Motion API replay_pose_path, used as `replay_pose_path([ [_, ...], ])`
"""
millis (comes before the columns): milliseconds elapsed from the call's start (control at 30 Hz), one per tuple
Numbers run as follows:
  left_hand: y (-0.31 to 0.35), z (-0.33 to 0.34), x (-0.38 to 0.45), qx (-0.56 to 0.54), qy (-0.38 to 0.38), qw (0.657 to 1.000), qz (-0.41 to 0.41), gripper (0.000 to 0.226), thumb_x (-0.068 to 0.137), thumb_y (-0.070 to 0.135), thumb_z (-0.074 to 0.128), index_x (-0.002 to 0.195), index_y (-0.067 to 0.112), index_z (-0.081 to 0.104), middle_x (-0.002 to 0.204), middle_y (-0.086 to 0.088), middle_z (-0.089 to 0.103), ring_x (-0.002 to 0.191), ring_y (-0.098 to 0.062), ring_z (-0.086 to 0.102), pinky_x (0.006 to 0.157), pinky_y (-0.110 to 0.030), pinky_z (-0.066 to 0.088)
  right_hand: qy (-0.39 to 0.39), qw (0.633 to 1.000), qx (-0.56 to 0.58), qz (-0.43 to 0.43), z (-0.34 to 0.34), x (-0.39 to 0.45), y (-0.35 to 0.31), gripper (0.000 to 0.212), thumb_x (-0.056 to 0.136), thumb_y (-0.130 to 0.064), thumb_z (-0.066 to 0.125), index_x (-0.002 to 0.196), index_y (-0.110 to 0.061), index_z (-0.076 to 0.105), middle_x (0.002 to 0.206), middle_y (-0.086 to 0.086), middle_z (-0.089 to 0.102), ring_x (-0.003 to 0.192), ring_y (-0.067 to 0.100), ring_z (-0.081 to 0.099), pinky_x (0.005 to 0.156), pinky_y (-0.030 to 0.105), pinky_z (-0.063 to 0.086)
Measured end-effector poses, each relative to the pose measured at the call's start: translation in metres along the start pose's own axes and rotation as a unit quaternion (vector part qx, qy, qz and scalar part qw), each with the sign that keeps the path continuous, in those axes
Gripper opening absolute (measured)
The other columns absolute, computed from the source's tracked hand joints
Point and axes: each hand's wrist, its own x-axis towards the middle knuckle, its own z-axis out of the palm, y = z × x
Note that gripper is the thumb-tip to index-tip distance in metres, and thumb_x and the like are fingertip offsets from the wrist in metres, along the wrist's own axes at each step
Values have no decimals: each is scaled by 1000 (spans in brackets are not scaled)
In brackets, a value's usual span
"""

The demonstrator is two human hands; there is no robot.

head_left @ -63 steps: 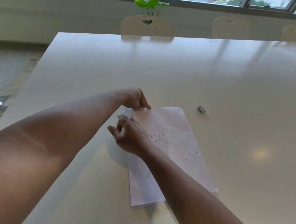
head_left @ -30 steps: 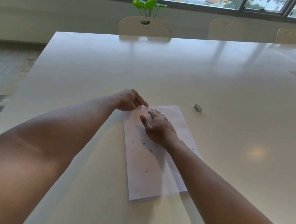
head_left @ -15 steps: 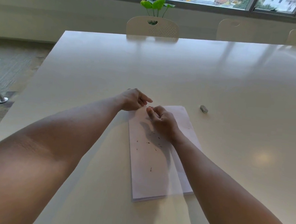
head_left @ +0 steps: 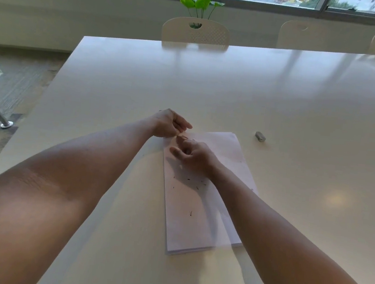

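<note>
Over tabletop (head_left: 210, 86), left hand (head_left: 168, 124) and right hand (head_left: 195, 157) curl at paper (head_left: 188, 222) corner, grip unclear.

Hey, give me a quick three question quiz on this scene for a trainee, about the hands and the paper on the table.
1. True or false: the small grey object lies on the paper stack.
2. Over which part of the stack are the left hand and right hand? A) its near edge B) its far left corner C) its right edge.
3. How many chairs show beyond the table?
Key: 1 false, it lies on the table, right of the stack; 2 B; 3 three.
</note>
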Motion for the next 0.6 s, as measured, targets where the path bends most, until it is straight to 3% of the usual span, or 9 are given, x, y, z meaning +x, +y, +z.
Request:
replay_pose_path([
  [100,1,-3,3,-19,-19,1000,-16,48,88,-16,60,127,10,72,118,-13,73,110,-15,68,102,-29,53,-39,996,-70,-28,3,-1,-9,31,99,-42,55,76,-22,59,138,8,57,126,22,49,102,32,37],
  [167,3,-5,4,-20,-26,999,-22,50,87,-18,60,128,8,71,118,-13,73,108,-15,67,100,-25,52,-36,998,24,-34,5,-3,-7,23,96,-39,61,93,-21,75,134,3,63,121,9,56,100,25,43],
  [233,6,-7,5,-17,-34,999,-30,51,88,-19,60,130,7,69,116,-12,72,106,-14,66,99,-23,52,16,990,133,-33,6,-1,-6,28,94,-35,66,98,-10,78,107,8,75,88,2,62,76,18,47],
  [267,8,-8,5,-14,-38,999,-32,51,88,-19,59,131,6,69,116,-12,72,106,-14,66,98,-23,52,52,987,150,-33,7,0,-4,32,94,-34,66,92,-4,77,91,14,75,74,6,58,66,21,44],
  [333,10,-8,5,-10,-44,998,-34,50,88,-19,60,131,6,68,117,-12,71,105,-14,66,98,-23,52,95,987,127,-30,7,3,-2,36,95,-34,65,74,-5,70,70,14,65,62,11,48,59,26,37],
  [400,12,-8,5,-9,-47,998,-37,49,89,-18,61,131,5,68,116,-12,71,106,-14,65,98,-23,51,65,997,40,-29,8,6,-2,37,96,-35,61,70,-9,63,78,8,65,69,12,49,66,28,41],
  [500,14,-8,5,-17,-48,998,-41,49,89,-20,60,131,4,68,113,-12,70,104,-15,64,99,-23,51,-56,998,10,-20,10,3,-9,34,97,-43,58,106,-15,73,116,-4,68,111,6,54,99,28,41],
  [533,14,-8,5,-18,-49,998,-42,49,89,-20,59,130,4,68,111,-11,70,102,-15,64,98,-23,51,-79,995,56,-11,9,1,-13,34,96,-44,59,110,-16,74,111,-10,69,106,1,54,97,25,41],
  [600,13,-8,5,-16,-49,998,-41,50,88,-20,57,130,5,68,108,-8,70,102,-14,65,95,-20,53,-58,989,133,-27,6,-1,-18,34,95,-41,63,84,-11,74,74,-13,63,70,-1,52,72,18,41],
])
